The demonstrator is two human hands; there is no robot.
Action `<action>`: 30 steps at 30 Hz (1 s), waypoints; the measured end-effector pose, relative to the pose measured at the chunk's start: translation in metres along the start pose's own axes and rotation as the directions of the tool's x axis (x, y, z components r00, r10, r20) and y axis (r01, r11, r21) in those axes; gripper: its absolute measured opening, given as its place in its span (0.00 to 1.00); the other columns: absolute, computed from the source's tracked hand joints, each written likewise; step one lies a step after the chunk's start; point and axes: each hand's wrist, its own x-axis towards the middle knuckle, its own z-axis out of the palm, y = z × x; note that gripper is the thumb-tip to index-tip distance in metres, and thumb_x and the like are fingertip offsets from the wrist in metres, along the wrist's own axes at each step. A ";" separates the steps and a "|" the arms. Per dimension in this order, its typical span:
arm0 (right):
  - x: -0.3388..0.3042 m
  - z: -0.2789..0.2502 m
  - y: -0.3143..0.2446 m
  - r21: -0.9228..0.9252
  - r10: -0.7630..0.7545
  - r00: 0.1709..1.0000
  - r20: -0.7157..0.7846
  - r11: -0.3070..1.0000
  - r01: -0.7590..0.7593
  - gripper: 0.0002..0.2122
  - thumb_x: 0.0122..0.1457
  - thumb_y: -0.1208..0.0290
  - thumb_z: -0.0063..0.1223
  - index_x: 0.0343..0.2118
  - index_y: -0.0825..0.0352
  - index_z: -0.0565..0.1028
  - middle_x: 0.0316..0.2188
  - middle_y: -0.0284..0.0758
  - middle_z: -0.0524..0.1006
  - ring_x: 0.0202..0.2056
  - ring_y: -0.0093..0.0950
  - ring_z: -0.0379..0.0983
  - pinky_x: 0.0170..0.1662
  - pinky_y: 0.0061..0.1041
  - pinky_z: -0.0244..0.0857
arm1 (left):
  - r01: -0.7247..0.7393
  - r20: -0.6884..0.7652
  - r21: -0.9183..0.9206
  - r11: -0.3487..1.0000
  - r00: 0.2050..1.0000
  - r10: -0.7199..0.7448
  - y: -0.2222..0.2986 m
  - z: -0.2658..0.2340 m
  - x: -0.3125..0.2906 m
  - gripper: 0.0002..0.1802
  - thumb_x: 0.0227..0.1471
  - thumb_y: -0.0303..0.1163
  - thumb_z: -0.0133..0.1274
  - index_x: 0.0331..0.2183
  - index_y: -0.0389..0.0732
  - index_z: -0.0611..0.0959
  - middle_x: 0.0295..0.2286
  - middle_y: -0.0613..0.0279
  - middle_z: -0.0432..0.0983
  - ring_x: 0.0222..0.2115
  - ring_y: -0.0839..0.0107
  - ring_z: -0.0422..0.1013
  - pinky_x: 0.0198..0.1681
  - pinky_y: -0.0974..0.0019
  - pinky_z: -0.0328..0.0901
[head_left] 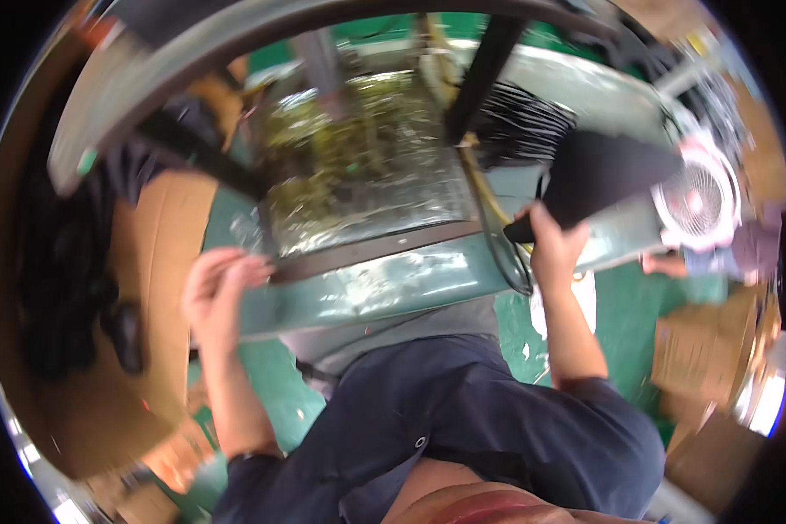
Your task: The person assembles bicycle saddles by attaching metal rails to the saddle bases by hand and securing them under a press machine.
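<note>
My right hand is closed around the narrow end of a flat, matte black piece, which widens toward the upper right. Its exact kind does not show. My left hand is raised at the near left corner of a machine bed covered in shiny clear film. Its fingers are bent and drawn together toward the thumb, slightly blurred; anything between them is too small to make out. Behind the black piece lies a layered stack of thin black pieces.
Dark posts and a curved frame stand over the pale green worktop. A pink-and-white fan is at its right end. On the left is a large cardboard box with black items; cartons stand right. Another person's arm shows beyond.
</note>
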 end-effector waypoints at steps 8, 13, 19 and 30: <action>0.233 -0.040 -0.017 -0.124 -0.018 0.992 -0.121 0.992 0.003 0.33 0.65 0.56 0.68 0.61 0.82 0.72 0.48 0.45 0.83 0.47 0.29 0.83 0.50 0.30 0.78 | -0.044 -0.266 0.694 0.718 0.912 0.313 -0.017 -0.113 0.002 0.15 0.68 0.24 0.56 0.54 0.31 0.80 0.47 0.53 0.84 0.48 0.64 0.80 0.56 0.62 0.73; 0.151 -0.059 0.000 -0.711 -0.358 0.799 0.482 0.373 0.596 0.26 0.52 0.81 0.55 0.57 0.68 0.79 0.53 0.46 0.80 0.54 0.46 0.79 0.57 0.38 0.74 | 0.262 -0.183 0.951 -0.162 0.903 0.390 -0.012 -0.211 -0.054 0.30 0.55 0.24 0.57 0.60 0.34 0.76 0.55 0.43 0.77 0.56 0.42 0.73 0.64 0.46 0.66; 0.128 -0.049 0.023 -0.778 -0.354 0.763 0.541 0.134 0.613 0.23 0.55 0.80 0.57 0.56 0.65 0.77 0.49 0.42 0.78 0.48 0.45 0.79 0.51 0.41 0.76 | 0.523 -0.466 0.651 -0.550 0.847 0.255 -0.045 -0.310 -0.068 0.32 0.58 0.32 0.57 0.64 0.40 0.73 0.58 0.50 0.76 0.55 0.46 0.75 0.54 0.43 0.73; 0.110 -0.062 0.019 -0.721 -0.386 0.699 0.602 0.113 0.683 0.21 0.60 0.75 0.60 0.57 0.66 0.75 0.48 0.43 0.75 0.50 0.47 0.76 0.52 0.44 0.74 | 0.110 -0.702 0.363 0.925 0.686 0.194 0.023 -0.182 -0.089 0.21 0.58 0.41 0.64 0.46 0.34 0.86 0.43 0.49 0.83 0.44 0.55 0.80 0.51 0.53 0.73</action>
